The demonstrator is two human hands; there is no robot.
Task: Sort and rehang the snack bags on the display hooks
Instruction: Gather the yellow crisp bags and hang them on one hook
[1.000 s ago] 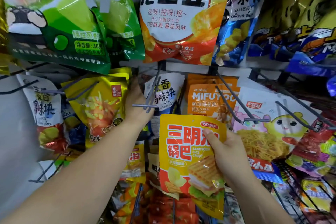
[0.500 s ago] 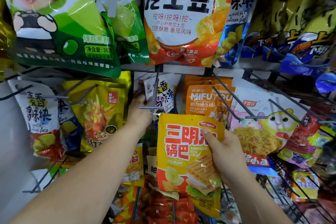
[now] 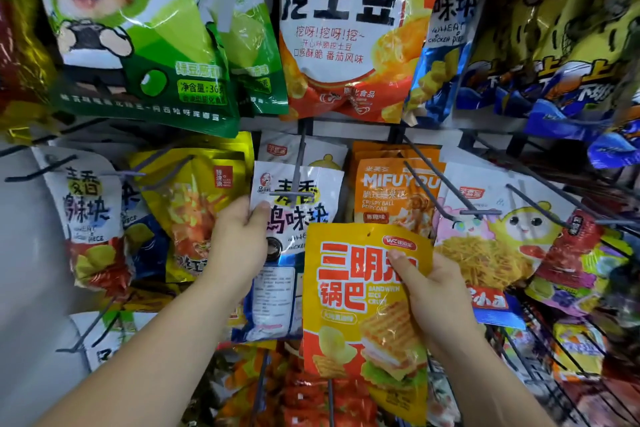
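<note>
My right hand (image 3: 438, 291) grips a yellow sandwich rice crust bag (image 3: 349, 305) by its right edge, thumb on the front, in front of the rack's middle row. My left hand (image 3: 239, 239) pinches the left edge of a white and blue chicken piece bag (image 3: 298, 215), which hangs on a grey hook (image 3: 297, 177). The yellow bag's top sits just below and right of that hook's tip and covers the white bag's lower right corner.
Green pea bags (image 3: 138, 45) and an orange wawa potato bag (image 3: 346, 28) hang above. An orange popcorn bag (image 3: 391, 198), a noodle bag (image 3: 491, 246) and a yellow bag (image 3: 194, 208) flank the hook. Bare hooks (image 3: 429, 191) stick out at right.
My left hand came forward from behind the hook and took the white chicken piece bag, pulling it out along the hook. The yellow bag shifted slightly right and stays in my right hand.
</note>
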